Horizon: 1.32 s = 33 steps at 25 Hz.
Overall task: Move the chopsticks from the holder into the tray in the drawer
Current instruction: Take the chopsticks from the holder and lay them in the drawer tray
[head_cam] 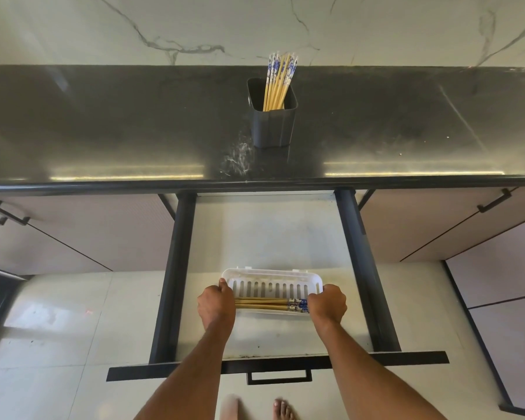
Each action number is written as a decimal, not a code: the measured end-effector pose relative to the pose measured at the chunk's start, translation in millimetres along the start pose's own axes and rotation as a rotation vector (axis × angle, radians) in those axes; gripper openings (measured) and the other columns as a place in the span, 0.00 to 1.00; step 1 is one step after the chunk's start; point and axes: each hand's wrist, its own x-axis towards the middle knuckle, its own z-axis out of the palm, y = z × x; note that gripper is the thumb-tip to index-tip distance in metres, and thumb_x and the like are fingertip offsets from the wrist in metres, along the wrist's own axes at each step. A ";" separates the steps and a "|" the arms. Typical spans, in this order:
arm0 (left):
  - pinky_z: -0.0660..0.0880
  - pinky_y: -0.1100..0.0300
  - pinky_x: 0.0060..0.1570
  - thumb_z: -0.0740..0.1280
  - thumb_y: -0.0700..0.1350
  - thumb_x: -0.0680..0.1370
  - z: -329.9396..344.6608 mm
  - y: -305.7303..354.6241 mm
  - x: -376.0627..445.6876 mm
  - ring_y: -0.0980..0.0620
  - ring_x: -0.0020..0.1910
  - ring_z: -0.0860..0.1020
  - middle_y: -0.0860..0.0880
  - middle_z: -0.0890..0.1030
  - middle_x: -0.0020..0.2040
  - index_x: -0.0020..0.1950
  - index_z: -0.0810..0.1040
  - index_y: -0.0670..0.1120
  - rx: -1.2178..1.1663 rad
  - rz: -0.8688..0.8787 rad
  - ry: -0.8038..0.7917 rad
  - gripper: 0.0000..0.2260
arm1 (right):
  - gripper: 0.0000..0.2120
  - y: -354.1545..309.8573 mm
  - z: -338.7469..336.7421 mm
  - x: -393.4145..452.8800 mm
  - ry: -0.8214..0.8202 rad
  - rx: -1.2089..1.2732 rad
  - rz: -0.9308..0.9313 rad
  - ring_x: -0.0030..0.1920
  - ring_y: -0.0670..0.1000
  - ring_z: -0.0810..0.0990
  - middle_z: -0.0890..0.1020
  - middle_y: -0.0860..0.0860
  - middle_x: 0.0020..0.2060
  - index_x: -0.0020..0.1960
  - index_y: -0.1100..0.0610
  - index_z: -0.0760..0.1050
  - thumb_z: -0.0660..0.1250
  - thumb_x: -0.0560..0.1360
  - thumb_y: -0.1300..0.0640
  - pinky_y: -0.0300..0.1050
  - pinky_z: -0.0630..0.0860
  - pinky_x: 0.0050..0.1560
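Note:
A black square holder (pixel 272 125) stands on the dark countertop (pixel 103 125) with several yellow chopsticks (pixel 278 83), blue-and-white at the top, upright in it. Below, the drawer (pixel 267 237) is pulled open. A white slotted tray (pixel 273 286) lies in it near the front. Several chopsticks (pixel 270 304) lie flat along the tray's near side, patterned ends to the right. My left hand (pixel 216 304) grips the tray's left end. My right hand (pixel 326 304) grips the tray's right end, over the chopsticks' patterned ends.
The drawer's black side rails (pixel 176 268) and front panel with handle (pixel 279 375) frame the tray. Closed cabinet doors with black handles (pixel 494 204) flank the drawer. A marble wall (pixel 255 25) backs the counter. My feet (pixel 282 409) stand on the tiled floor.

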 end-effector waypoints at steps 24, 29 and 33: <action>0.61 0.47 0.77 0.57 0.51 0.85 -123.5 205.5 -19.0 0.43 0.72 0.70 0.42 0.73 0.72 0.76 0.66 0.41 0.393 0.951 0.289 0.22 | 0.27 -198.2 -121.3 -28.2 0.451 -0.391 -0.863 0.66 0.63 0.78 0.79 0.63 0.65 0.70 0.65 0.73 0.71 0.78 0.50 0.56 0.74 0.68; 0.69 0.55 0.70 0.58 0.51 0.84 -139.9 291.0 -3.1 0.49 0.64 0.74 0.46 0.77 0.65 0.71 0.70 0.44 0.298 1.059 0.342 0.18 | 0.17 -275.7 -163.5 -16.1 0.475 -0.361 -0.978 0.55 0.52 0.79 0.81 0.55 0.55 0.63 0.59 0.76 0.68 0.79 0.51 0.45 0.80 0.56; 0.71 0.58 0.62 0.59 0.49 0.83 -124.6 347.4 30.4 0.53 0.56 0.75 0.49 0.78 0.57 0.63 0.73 0.47 0.270 1.079 0.331 0.11 | 0.14 -335.1 -172.4 20.0 0.399 -0.231 -1.011 0.55 0.49 0.77 0.80 0.52 0.55 0.62 0.57 0.75 0.70 0.78 0.55 0.43 0.79 0.54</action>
